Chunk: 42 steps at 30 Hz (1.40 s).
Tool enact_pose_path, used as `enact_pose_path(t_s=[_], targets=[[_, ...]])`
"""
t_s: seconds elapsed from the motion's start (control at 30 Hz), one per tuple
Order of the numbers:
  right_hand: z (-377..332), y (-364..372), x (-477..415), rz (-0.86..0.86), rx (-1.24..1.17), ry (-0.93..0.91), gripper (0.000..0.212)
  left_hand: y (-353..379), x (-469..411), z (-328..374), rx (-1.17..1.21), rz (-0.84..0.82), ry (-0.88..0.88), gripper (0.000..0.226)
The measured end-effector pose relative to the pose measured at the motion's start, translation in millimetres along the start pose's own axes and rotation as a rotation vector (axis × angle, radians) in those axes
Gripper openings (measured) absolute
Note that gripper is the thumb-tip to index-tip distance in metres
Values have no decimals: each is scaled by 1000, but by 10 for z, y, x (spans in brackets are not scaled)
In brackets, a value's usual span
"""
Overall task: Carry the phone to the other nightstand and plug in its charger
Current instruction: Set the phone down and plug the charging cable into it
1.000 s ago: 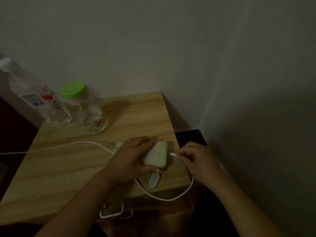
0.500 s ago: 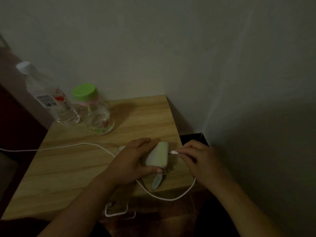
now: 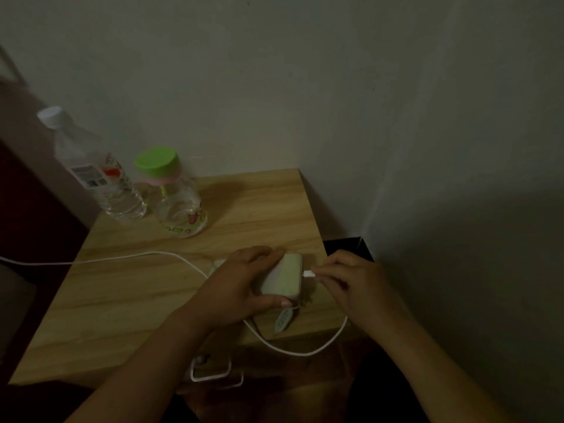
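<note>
A phone (image 3: 282,274) in a pale case lies near the right edge of the wooden nightstand (image 3: 128,300). My left hand (image 3: 235,285) grips it from the left, fingers over its top and thumb under its near edge. My right hand (image 3: 351,282) pinches the white plug (image 3: 308,273) of the charger cable (image 3: 299,351); the plug tip touches the phone's right end. The cable loops off the nightstand's front edge, passes under my left hand and runs left across the top. A small charm (image 3: 282,320) hangs from the phone case.
A clear water bottle (image 3: 97,178) and a green-capped bottle (image 3: 178,203) stand at the back left of the nightstand. Walls meet in a corner close on the right. A dark box (image 3: 348,245) sits beside the nightstand. More white cable (image 3: 210,372) lies on the floor below.
My right hand has brought the plug from a small gap up against the phone's right end. The view has drifted slightly; my left hand keeps its hold.
</note>
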State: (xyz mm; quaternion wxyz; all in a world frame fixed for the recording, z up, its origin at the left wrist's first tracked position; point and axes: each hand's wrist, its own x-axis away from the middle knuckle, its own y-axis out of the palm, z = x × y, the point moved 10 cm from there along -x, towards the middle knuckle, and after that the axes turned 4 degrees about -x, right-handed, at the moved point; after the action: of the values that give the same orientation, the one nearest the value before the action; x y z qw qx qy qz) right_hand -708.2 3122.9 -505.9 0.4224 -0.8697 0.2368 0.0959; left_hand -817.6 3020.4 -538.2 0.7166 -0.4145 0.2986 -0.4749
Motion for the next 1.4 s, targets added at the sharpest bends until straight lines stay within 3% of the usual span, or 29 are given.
enact_pose_path(t_s=[0.13, 0.37, 0.77, 1.13, 1.4], targets=[[238, 22, 11, 34, -212, 217, 19, 6, 7, -9, -3, 0, 7, 90], [352, 78, 27, 46, -367, 356, 22, -29, 11, -3, 3, 31, 21, 89], [316, 71, -103, -57, -351, 325, 4, -18, -15, 4, -24, 66, 21, 94], [411, 180, -121, -26, -349, 304, 10, 3, -13, -10, -71, 46, -2, 90], [551, 340, -92, -78, -174, 288, 12, 144, -62, -147, -244, 37, -53, 89]])
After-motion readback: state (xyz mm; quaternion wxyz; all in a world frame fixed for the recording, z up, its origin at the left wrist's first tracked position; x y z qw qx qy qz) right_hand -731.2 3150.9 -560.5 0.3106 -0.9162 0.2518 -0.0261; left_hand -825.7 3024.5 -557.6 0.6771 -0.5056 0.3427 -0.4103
